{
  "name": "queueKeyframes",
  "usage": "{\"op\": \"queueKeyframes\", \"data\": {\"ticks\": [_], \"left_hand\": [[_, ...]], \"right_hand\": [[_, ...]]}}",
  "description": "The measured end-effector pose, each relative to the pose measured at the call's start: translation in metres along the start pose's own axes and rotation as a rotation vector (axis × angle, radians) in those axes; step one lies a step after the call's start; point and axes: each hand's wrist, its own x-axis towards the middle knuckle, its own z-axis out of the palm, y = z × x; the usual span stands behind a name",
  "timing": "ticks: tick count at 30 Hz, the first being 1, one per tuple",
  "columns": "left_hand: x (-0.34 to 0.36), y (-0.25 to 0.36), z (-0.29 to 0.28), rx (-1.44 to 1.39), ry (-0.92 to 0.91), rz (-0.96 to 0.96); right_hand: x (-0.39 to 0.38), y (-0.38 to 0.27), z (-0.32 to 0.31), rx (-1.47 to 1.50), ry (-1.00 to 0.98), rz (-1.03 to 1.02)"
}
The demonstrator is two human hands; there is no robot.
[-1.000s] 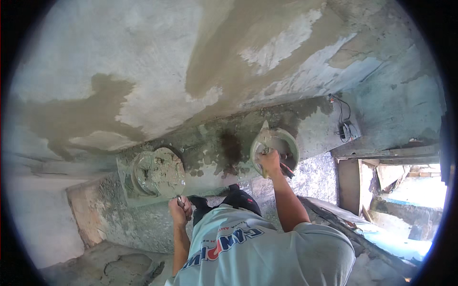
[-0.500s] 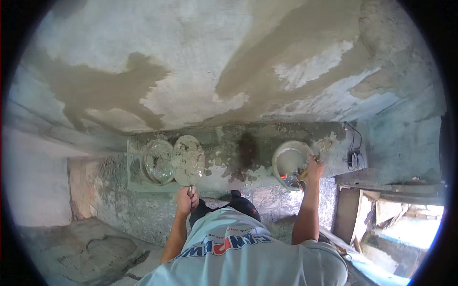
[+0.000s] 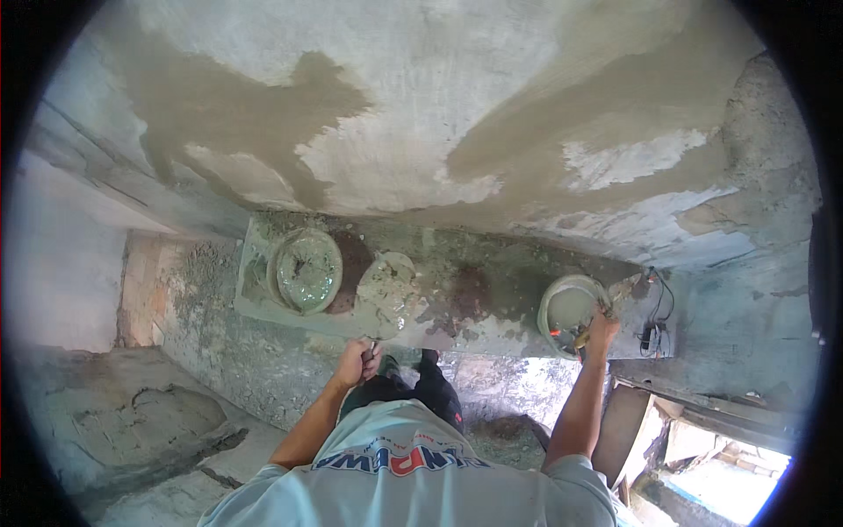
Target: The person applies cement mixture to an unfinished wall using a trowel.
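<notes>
Setting: a large, pale grey plastered wall (image 3: 421,97) fills the upper view, carrying broad, darker grey-brown plaster patches (image 3: 237,105) with ragged edges. Below it runs a long, grey, mortar-spattered bench (image 3: 518,294).

Person: pale short-sleeved shirt (image 3: 395,487) with printed lettering; dark trousers (image 3: 439,386) beneath it. Bright opening (image 3: 729,479) at lower right.

Containers: two round, pale buckets, both on the bench. The left bucket (image 3: 273,279), toward the bench's left end, holds wet, glossy grey mix. The right bucket (image 3: 544,307), toward the other end, holds smoother grey mix. An orange-and-yellow object (image 3: 580,338) shows at its near side; too small to identify.

Mortar board: flat, rounded grey board (image 3: 386,294), coated with lumpy mortar, located between the buckets and nearer the left one. Seen from above; cannot tell whether it touches the bench.

Hands: well apart. Left hand (image 3: 356,362) is closed around the board's short handle, near the front edge of the bench. Right hand (image 3: 602,330) is at the right bucket's right rim, fingers wrapped round a mortar-smeared trowel (image 3: 625,286), its blade pointing away toward the wall; grip partly hidden.

Smallest: thin black cable (image 3: 671,299) and a small black electrical block (image 3: 648,337) at the bench's right end.
</notes>
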Motion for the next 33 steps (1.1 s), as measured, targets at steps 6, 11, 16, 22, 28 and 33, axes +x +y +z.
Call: {"op": "queueKeyframes", "data": {"ticks": [6, 11, 16, 22, 28, 33], "left_hand": [[-0.002, -0.008, 0.003, 0.199, 0.060, -0.007], [0.019, -0.042, -0.016, 0.095, 0.032, -0.013], [0.059, -0.068, -0.038, -0.085, -0.111, -0.027], [0.139, -0.102, -0.058, -0.082, -0.059, 0.052], [0.188, -0.142, -0.072, -0.009, -0.064, 0.087], [0.202, -0.170, -0.075, -0.069, -0.140, 0.185]], "right_hand": [[-0.030, -0.045, -0.015, -0.603, 0.155, -0.345], [-0.121, -0.114, 0.014, -0.821, -0.248, -0.198], [-0.206, -0.126, 0.087, -0.377, -0.853, -0.355], [-0.201, -0.050, 0.169, -0.343, -0.647, -1.095], [-0.190, 0.023, 0.215, -0.535, -0.477, -1.261], [-0.182, 0.063, 0.229, -0.534, -0.290, -1.400]]}}
